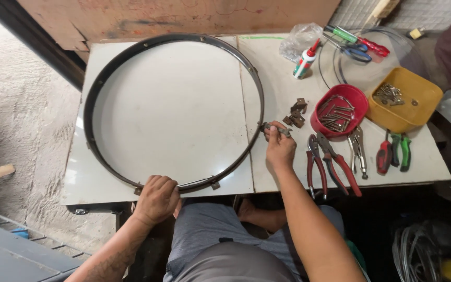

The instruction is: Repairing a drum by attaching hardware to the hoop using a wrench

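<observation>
The right hand (280, 149) is pinching its fingertips together on a small dull-metal bracket (276, 128), pressing it against the outer face of a large dark metal hoop (131, 55) at the hoop's right side. The left hand (157, 198) is curling its fingers over the hoop's near edge, knuckles up, clamping the thin band where it is overhanging the front of the table.

The hoop is lying flat on a white, smooth-topped table (283, 89), a wide round band of blackened steel with small studs and tabs spaced along its rim; it is covering most of the left and middle of the surface.

Just beyond the right hand, a little heap of rusty brown brackets (296, 113) is sitting on the tabletop. Beside it a round red plastic bowl (340, 109) is holding a tangle of thin metal pins, and a squarish yellow plastic tray (405, 99) is holding a small cluster of grey fasteners. Near the front edge, red-handled pliers (332, 167) are lying spread, next to bare-steel locking pliers (358, 149) and green-and-red handled cutters (392, 151). At the back, a small white glue bottle (305, 61) with a red nozzle is leaning beside a crumpled clear plastic bag (298, 39), with blue-handled scissors (353, 51) and screwdrivers close by.
</observation>
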